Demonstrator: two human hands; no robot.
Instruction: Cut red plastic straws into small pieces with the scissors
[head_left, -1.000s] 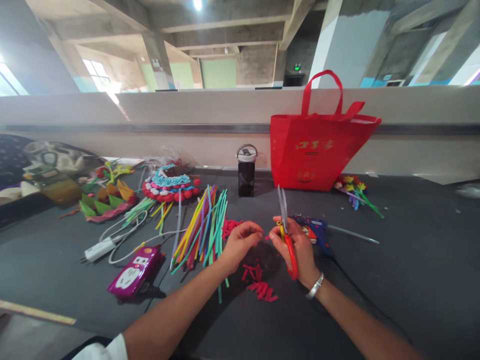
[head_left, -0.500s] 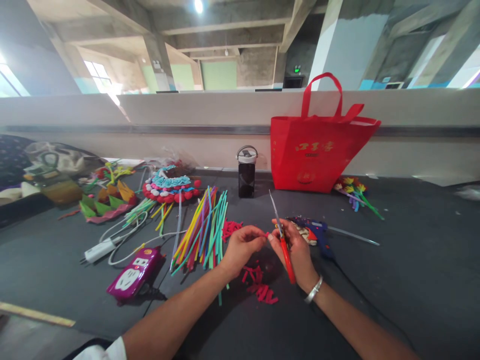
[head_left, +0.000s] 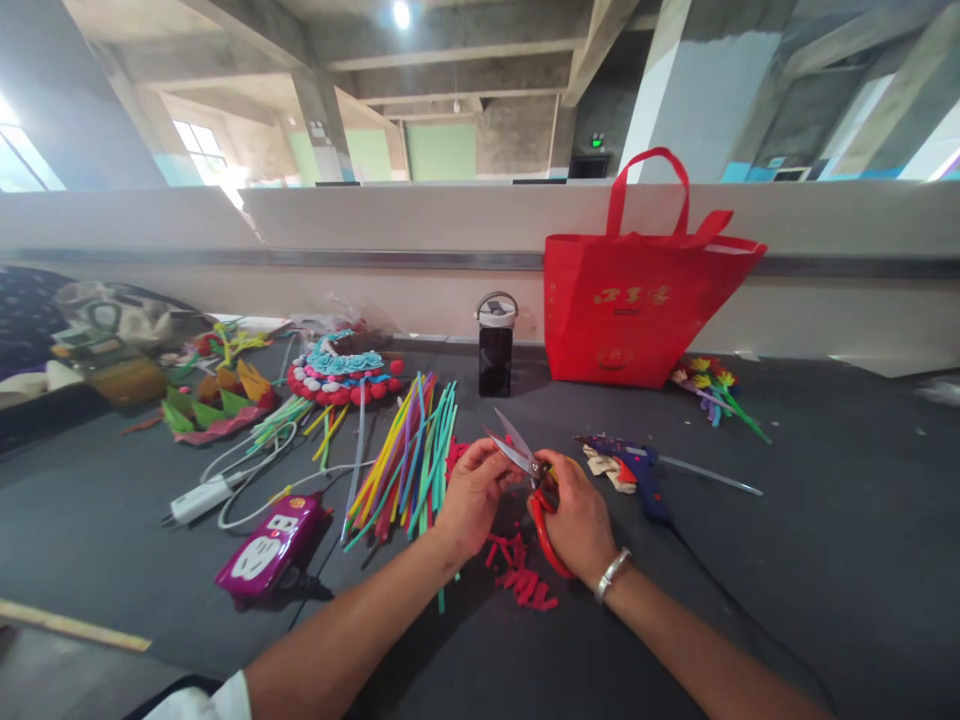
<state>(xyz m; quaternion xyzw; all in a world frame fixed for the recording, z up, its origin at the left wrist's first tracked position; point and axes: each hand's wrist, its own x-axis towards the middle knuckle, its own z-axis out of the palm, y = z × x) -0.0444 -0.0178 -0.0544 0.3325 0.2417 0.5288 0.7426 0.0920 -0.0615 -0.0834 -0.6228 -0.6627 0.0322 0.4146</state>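
My right hand (head_left: pixel 576 518) grips red-handled scissors (head_left: pixel 529 478), whose blades stand apart and point left toward my left hand (head_left: pixel 474 492). My left hand is pinched on a small red piece just in front of the blades; the piece is mostly hidden by the fingers. Short red cut pieces (head_left: pixel 525 578) lie on the dark table (head_left: pixel 825 520) beneath both hands. A fan of long coloured sticks (head_left: pixel 409 450) lies just left of my left hand.
A blue glue gun (head_left: pixel 637 465) lies right of my hands, its cord trailing toward me. A red tote bag (head_left: pixel 637 300) and a dark bottle (head_left: pixel 495 345) stand at the back. A purple power strip (head_left: pixel 271 545), white adapter (head_left: pixel 199 497) and colourful craft pieces (head_left: pixel 337 365) are on the left.
The scissors swung from pointing upward to pointing left with the blades apart. Both hands drew together and a little lower over the red pieces.
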